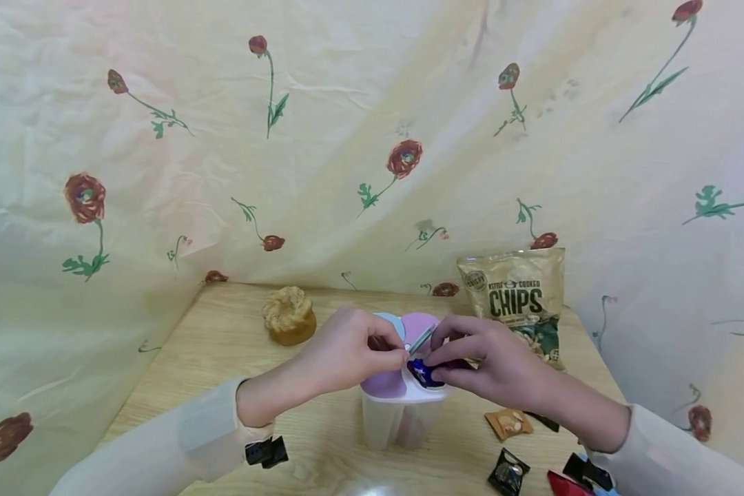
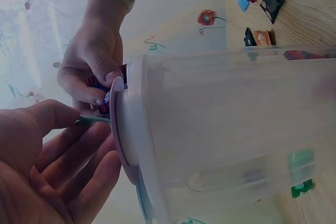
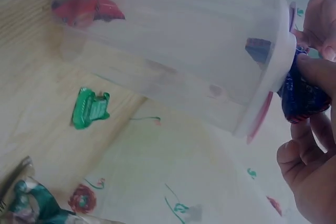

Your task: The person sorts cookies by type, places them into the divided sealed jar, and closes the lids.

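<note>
In the head view, a clear plastic container point(image 1: 381, 424) with pastel lid flaps point(image 1: 387, 386) stands between the two hands. My left hand point(image 1: 347, 351) pinches the edge of one raised, pale green flap point(image 1: 421, 339). At the uncovered opening, my right hand point(image 1: 492, 355) pinches a blue-wrapped snack point(image 1: 424, 375). The right wrist view shows this crinkled blue wrapper point(image 3: 304, 95) partly outside the rim, with a blue part visible through the wall. A red packet point(image 3: 86, 9) lies at the container's bottom.
A ring-shaped bun point(image 1: 288, 315) sits at the back left. Behind my right hand stands a chips bag point(image 1: 514, 293). Small orange point(image 1: 508, 423), black point(image 1: 508, 472) and red point(image 1: 567, 484) packets lie at the right front; a green packet point(image 3: 90, 108) lies beside the container.
</note>
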`<state>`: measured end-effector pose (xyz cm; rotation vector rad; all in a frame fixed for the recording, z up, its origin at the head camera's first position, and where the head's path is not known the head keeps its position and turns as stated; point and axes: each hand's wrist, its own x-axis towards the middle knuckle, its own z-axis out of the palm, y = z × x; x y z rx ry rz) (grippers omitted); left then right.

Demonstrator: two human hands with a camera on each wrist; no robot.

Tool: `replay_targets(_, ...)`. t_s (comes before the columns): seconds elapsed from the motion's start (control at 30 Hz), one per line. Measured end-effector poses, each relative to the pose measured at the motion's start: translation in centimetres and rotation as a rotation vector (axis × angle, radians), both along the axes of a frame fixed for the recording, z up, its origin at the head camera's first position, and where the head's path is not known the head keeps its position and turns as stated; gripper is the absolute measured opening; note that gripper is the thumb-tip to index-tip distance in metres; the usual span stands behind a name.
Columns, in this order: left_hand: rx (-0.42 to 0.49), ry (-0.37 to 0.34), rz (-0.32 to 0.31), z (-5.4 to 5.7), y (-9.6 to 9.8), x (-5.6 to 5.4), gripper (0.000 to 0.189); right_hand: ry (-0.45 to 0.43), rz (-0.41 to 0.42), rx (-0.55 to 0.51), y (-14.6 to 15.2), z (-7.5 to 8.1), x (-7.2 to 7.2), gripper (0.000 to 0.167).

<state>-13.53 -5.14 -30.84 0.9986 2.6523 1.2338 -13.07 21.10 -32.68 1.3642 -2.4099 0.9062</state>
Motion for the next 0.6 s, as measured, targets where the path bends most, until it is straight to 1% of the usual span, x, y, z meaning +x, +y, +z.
replay_targets(0.13,0.001,0.005,-0.003,0.0,0.0,-0.1,0.009,0.078,0.032,0.044,0.0,0.3,-0.2,0.027)
replay_targets(0.2,0.003,0.004,-0.003,0.0,0.0,-0.1,0.009,0.1,0.057,0.056,-0.2,0.4,-0.3,0.027)
replay_targets(0.3,0.005,-0.001,-0.003,0.0,0.1,-0.2,0.009,0.116,0.069,0.079,-0.4,0.6,-0.4,0.024)
replay_targets(0.4,0.008,0.002,-0.004,0.0,0.2,-0.2,0.009,0.095,0.055,0.109,-0.6,0.7,-0.3,0.021)
replay_targets(0.6,0.02,0.023,0.004,0.0,0.0,-0.3,0.012,0.015,0.028,0.19,-1.1,1.2,-0.2,0.018)
